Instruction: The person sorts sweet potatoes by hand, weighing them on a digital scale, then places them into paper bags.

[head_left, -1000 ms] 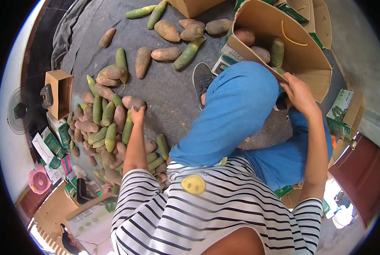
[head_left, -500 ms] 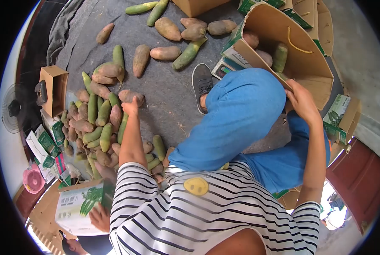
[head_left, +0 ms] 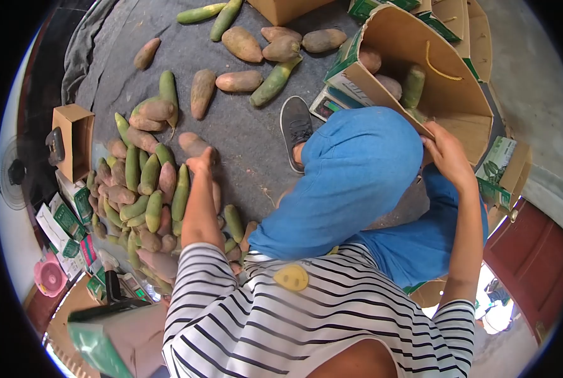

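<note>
My left hand [head_left: 201,162] is closed on the near end of a brownish, soil-coated radish [head_left: 193,145] beside the pile. Green radishes [head_left: 149,174] and brownish ones lie heaped just left of that hand. On my right, an open cardboard carton [head_left: 464,104] with a yellow cord handle stands tilted by my knee. My right hand [head_left: 448,154] grips its near edge, thumb and fingers either side of the cardboard. Inside the carton are a green radish [head_left: 413,86] and a few brownish ones, partly hidden by the front wall.
Several loose radishes [head_left: 240,80] lie on the dark ground cloth [head_left: 243,132]. A small scale [head_left: 332,103] sits beside my shoe, partly under the carton. Another carton [head_left: 76,142] stands at the left. At lower left, a blurred white-and-green carton [head_left: 127,337] is close to my sleeve.
My left hand stays at the brownish radish, the view having shifted slightly. At lower left, the carton under another person's hand has swung round and tilted. My right hand keeps its hold.
</note>
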Available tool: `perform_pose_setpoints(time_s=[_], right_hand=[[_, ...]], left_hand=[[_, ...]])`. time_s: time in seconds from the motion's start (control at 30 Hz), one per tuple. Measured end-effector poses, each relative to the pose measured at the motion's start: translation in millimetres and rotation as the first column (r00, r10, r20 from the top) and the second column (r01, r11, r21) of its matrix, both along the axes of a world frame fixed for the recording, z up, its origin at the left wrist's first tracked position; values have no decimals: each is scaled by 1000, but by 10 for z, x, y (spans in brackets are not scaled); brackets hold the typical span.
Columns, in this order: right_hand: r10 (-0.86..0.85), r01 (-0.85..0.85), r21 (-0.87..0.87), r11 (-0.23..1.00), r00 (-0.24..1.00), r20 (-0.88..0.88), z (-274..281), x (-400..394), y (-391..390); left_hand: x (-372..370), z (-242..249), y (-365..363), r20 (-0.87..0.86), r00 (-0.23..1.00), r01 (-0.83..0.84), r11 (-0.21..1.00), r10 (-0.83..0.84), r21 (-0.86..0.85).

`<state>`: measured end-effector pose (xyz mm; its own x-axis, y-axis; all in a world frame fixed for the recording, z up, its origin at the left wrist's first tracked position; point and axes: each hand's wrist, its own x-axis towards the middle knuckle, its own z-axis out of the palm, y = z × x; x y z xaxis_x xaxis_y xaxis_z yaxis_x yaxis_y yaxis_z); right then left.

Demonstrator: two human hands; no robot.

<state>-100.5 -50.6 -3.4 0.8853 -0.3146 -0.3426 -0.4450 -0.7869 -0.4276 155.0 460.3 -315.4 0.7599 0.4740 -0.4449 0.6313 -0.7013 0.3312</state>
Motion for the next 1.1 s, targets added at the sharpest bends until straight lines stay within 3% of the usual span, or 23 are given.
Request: perform_pose_setpoints(time_s=[0.13,0.2,0.33,0.4,0.43,0.47,0.57,0.63,0.7,0.77,0.83,0.9,0.97,1.03,1.1], right_hand=[[21,-21,-17,1000,999,-26,7,-1,-41],[16,-17,-20,1000,1000,-22,-43,-54,-72],[29,-30,-32,999,999,-17,-67,-80,-66],[35,-34,-50,998,999,17,-50,-116,-31],[32,-29,-65,997,999,41,-33,-119,-39],[53,-56,-110,992,998,-33,32,-111,-45],[48,-55,-176,983,998,-40,105,-208,-63],[38,-52,-192,980,997,-73,102,-249,-71],[46,-63,-219,974,996,-81,76,-292,-95],[70,-83,-261,962,996,-59,-2,-325,-106],[101,-109,-295,949,994,-44,8,-343,-100],[109,-115,-308,944,993,-36,18,-352,-100],[94,-99,-294,951,995,-31,26,-345,-89],[125,-148,-271,951,987,-100,101,-314,-63],[151,-165,-260,951,986,-73,37,-355,-102]], left_hand=[[-499,195,-506,-83,936,347,937,-343,32],[-727,128,-685,-72,898,437,899,-435,14],[-647,-166,-980,-108,909,401,915,-403,-36],[-568,-40,-1029,-278,950,24,924,-139,-381],[-480,149,-1129,-387,921,-176,842,-41,-510],[-471,397,-1228,-374,927,-247,776,15,-580],[-456,1010,-1484,35,966,162,494,-256,-854],[-377,1654,-1854,420,798,580,363,-432,-730],[-350,2502,-2348,581,550,820,257,-600,-512],[-413,3197,-2880,661,342,910,58,-668,-411],[-377,3400,-3376,736,-46,979,-176,-676,-101],[-485,3525,-3858,724,-230,929,-368,-650,-35],[-549,3322,-4172,739,-282,891,-453,-611,-35],[-532,3289,-4187,783,-183,936,-349,-595,-47],[-468,3293,-3961,787,92,952,-178,-610,-250]])
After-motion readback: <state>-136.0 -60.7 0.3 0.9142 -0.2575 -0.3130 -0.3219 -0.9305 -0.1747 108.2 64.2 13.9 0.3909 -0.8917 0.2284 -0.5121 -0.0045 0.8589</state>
